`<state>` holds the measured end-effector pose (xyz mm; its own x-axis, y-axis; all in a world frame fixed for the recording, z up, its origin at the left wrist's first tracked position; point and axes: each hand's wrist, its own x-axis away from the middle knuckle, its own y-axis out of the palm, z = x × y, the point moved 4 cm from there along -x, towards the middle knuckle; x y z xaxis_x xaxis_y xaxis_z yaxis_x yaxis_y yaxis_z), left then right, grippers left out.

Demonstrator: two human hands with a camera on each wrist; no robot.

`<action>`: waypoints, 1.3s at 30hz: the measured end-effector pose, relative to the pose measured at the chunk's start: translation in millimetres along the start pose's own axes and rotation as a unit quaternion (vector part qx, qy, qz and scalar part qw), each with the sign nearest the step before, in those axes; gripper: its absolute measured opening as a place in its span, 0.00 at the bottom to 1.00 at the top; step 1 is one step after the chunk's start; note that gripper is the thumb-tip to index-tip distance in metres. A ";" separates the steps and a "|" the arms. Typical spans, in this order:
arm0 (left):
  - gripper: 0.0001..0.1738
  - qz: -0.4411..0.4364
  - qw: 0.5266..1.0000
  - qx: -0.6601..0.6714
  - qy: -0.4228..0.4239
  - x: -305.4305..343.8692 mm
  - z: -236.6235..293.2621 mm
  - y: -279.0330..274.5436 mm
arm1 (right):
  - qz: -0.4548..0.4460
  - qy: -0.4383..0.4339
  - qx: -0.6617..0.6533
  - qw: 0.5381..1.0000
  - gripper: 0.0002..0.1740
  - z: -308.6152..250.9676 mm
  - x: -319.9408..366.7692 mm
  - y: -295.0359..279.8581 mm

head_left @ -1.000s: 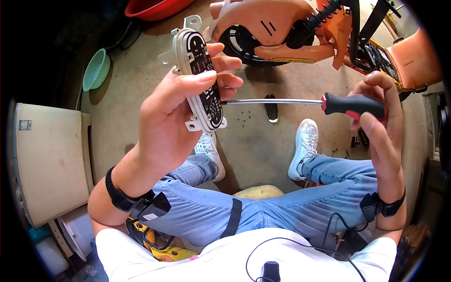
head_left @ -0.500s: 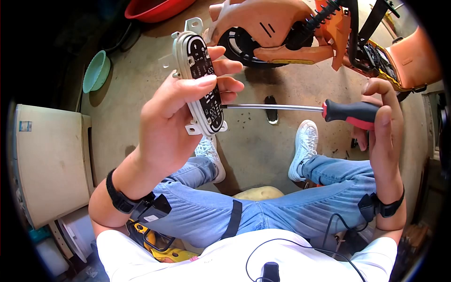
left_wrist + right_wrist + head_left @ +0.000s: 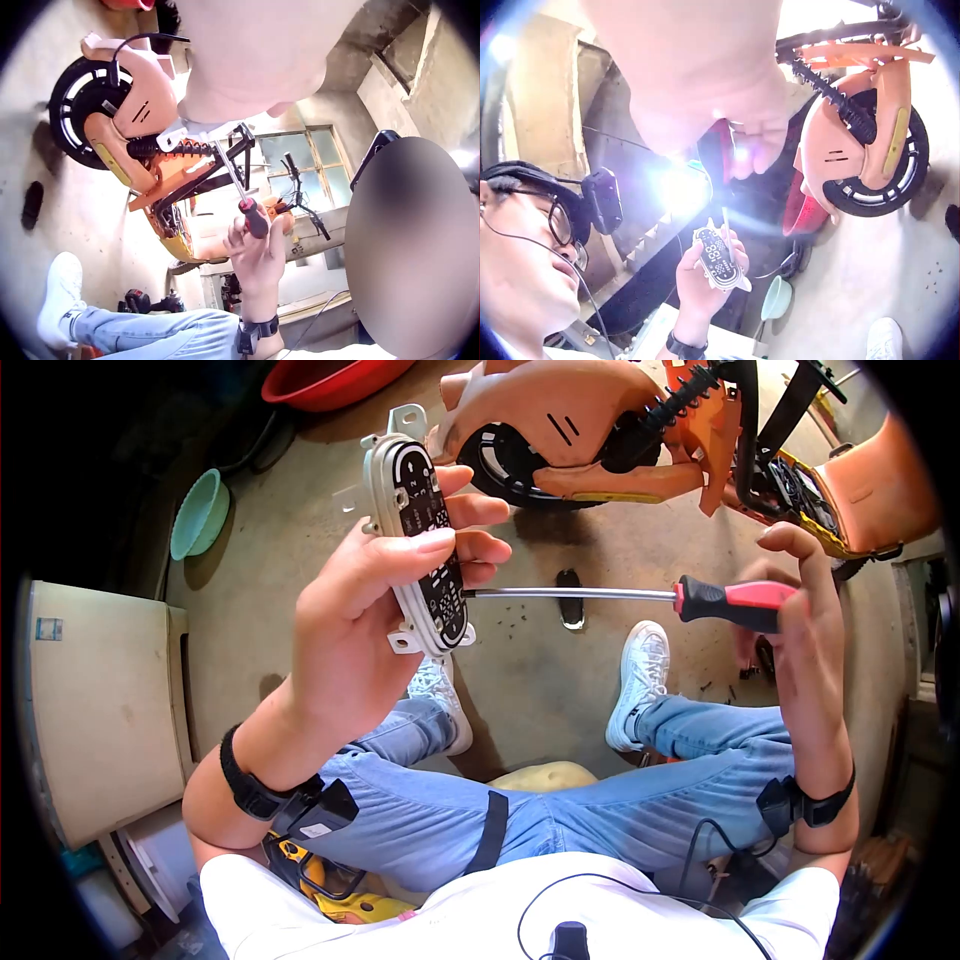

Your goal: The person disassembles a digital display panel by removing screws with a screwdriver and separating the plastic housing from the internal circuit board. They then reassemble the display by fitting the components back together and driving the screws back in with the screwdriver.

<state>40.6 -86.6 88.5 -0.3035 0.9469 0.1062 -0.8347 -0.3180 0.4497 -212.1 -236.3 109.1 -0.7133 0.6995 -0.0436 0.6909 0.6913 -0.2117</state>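
Note:
My left hand [image 3: 345, 615] grips a long oval display panel [image 3: 432, 575] with a black printed face and white mounting tabs, its thumb pressing across the front. In my right hand [image 3: 815, 635], thumb and fingers pinch the black-and-red handle of a screwdriver [image 3: 705, 598]. The shaft runs level to the left, and its tip meets the lower right edge of the panel. The right wrist view shows the lettered face of the panel [image 3: 716, 259] with the shaft over it. In the left wrist view, the screwdriver [image 3: 253, 217] points up at a white tab.
An orange scooter [image 3: 590, 420] stands ahead on the concrete floor. A small black object [image 3: 570, 600] lies between the white shoes. To the left are a green basin [image 3: 200, 515], a red basin [image 3: 335, 385] and a pale cabinet [image 3: 105, 700]. A cordless drill [image 3: 139, 300] sits on the floor.
The screwdriver handle has turned, bringing its red side upward, while my right fingers shifted around its end. The tip stays at the same edge of the panel, and my left hand keeps its hold.

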 end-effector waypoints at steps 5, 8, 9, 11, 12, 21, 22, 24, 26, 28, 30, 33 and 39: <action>0.31 0.019 1.000 0.007 -0.006 -0.1 0.1 -0.6 | -0.012 -0.025 0.056 0.998 0.37 -0.6 1.8 0.8; 0.31 0.014 1.000 0.018 -0.015 0.9 0.2 1.0 | 0.021 0.121 0.033 0.992 0.37 4.3 5.2 -12.8; 0.31 0.002 1.000 0.009 -0.011 0.7 0.4 1.0 | 0.009 0.129 0.019 0.991 0.36 3.4 3.8 -12.6; 0.31 0.002 1.000 0.011 -0.009 0.5 1.3 1.2 | 0.011 0.068 0.012 0.998 0.37 0.1 0.0 -3.3; 0.31 0.003 1.000 0.009 -0.007 0.4 1.4 0.5 | 0.013 0.010 0.006 1.000 0.39 -2.7 -1.2 2.7; 0.31 -0.002 1.000 0.005 -0.011 0.9 1.2 1.5 | -0.002 0.120 -0.018 0.993 0.31 -1.0 2.9 -1.1; 0.31 0.007 1.000 0.007 -0.007 0.6 1.0 0.2 | 0.005 0.051 -0.022 0.998 0.33 -1.4 0.9 4.0; 0.31 0.017 1.000 0.008 -0.005 0.5 1.0 -1.7 | 0.012 -0.018 -0.027 0.999 0.35 0.1 -0.1 7.5; 0.31 0.025 1.000 0.009 -0.007 0.3 1.0 -2.6 | 0.020 -0.049 0.021 0.998 0.38 2.6 0.7 5.1; 0.32 0.016 1.000 0.009 -0.008 0.4 -0.2 -1.9 | 0.013 -0.058 0.050 0.997 0.37 0.7 3.1 -2.7; 0.32 0.005 1.000 0.009 -0.009 0.5 -0.9 -0.3 | 0.009 0.072 0.030 0.997 0.37 3.1 7.3 -10.4; 0.33 -0.003 1.000 0.002 -0.004 0.5 0.1 1.5 | 0.001 0.043 0.025 0.999 0.39 -0.8 4.4 -3.1; 0.33 0.005 1.000 0.004 -0.004 0.2 0.9 -3.6 | 0.015 -0.046 0.048 0.998 0.29 -0.1 4.0 1.3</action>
<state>43.9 -85.3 87.8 -0.3082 0.9439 0.1185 -0.8281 -0.3275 0.4550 -214.1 -232.6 108.8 -0.7039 0.6964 -0.1400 0.7003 0.6474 -0.3006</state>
